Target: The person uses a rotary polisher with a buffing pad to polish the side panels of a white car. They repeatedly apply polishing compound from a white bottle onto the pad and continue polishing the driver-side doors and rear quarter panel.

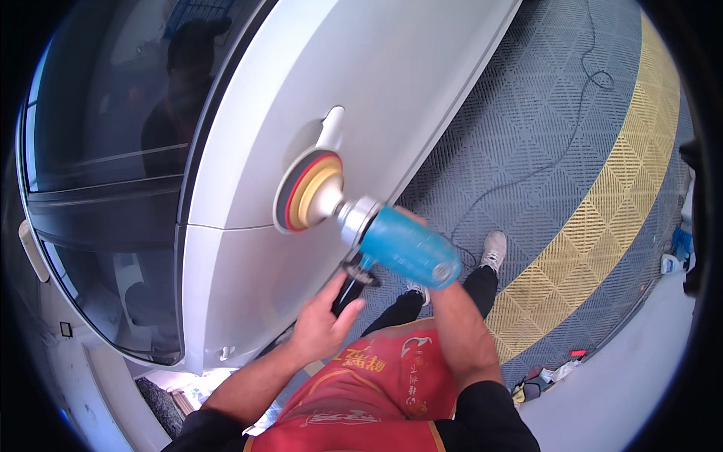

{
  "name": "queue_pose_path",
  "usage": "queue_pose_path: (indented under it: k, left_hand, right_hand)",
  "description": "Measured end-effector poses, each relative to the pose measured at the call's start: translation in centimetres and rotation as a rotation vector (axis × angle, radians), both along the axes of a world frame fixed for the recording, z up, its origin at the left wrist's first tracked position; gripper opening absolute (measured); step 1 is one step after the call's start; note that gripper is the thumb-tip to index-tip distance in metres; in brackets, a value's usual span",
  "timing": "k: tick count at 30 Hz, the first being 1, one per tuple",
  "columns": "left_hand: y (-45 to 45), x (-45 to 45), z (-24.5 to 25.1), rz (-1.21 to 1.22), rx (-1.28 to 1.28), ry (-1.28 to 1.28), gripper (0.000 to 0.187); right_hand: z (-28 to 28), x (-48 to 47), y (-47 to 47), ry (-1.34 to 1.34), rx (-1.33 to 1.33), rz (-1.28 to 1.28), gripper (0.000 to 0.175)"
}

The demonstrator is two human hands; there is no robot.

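A teal electric polisher (415, 248) is held in both my hands, slanting from the door of a silver car toward me. My left hand (325, 325) is closed around its black side handle (351, 291). Most of my right hand (412, 214) is hidden behind the polisher body; some fingers show past its far side. The yellow backing plate (316, 189) carries a dark pad (291, 183) with a red layer. That pad lies against the silver door panel (243, 265), close beside the door handle (332, 127). Whether it is spinning I cannot tell.
A dark cord (531, 176) winds over the grey grid floor tiles (542, 101), past a yellow tile band (599, 209). The dark car window (113, 113) is at left. My red apron (367, 384) hangs near the car. Bottles and cloths (542, 381) lie at the right edge.
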State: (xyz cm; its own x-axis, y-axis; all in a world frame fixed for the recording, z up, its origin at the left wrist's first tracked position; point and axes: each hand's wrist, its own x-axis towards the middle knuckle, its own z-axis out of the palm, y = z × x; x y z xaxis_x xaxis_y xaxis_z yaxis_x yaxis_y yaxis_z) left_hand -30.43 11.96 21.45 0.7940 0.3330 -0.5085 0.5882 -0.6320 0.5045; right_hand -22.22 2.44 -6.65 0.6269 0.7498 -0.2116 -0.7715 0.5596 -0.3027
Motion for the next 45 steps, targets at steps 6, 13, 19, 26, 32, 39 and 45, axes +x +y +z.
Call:
queue_pose_path:
  k: [6, 13, 19, 26, 32, 39, 45]
  left_hand:
    - [-3.0, 8.1, -1.3, 0.042, 0.006, -0.064, 0.050]
    - [0.1, 0.1, -1.0, 0.041, 0.017, 0.007, 0.054]
    - [6.8, -7.6, 0.2, -0.036, -0.027, 0.030, 0.052]
    - [4.1, -2.2, -0.9, -0.053, -0.044, -0.013, 0.052]
    - [-1.3, 5.1, -2.6, 0.039, -0.165, -0.175, 0.048]
    - [5.2, -4.5, -0.4, 0.034, -0.112, 0.039, 0.052]
    - [9.5, -8.2, 1.5, 0.101, -0.337, 0.035, 0.043]
  right_hand:
    - [-6.7, 7.0, -1.3, 0.139, 0.506, -0.168, 0.048]
    - [-0.7, 1.5, -0.3, -0.147, 0.064, -0.003, 0.042]
    - [6.2, -3.4, 3.6, -0.961, -0.461, -0.363, 0.026]
    - [4.1, 0.6, -0.1, -0.810, -0.460, -0.265, 0.037]
    - [-4.0, 7.0, -3.8, -0.223, 0.252, -0.178, 0.089]
    - [3.5, -3.4, -0.5, -0.347, -0.357, -0.080, 0.029]
    - [11.5, -4.7, 0.0, -1.044, -0.770, -0.323, 0.023]
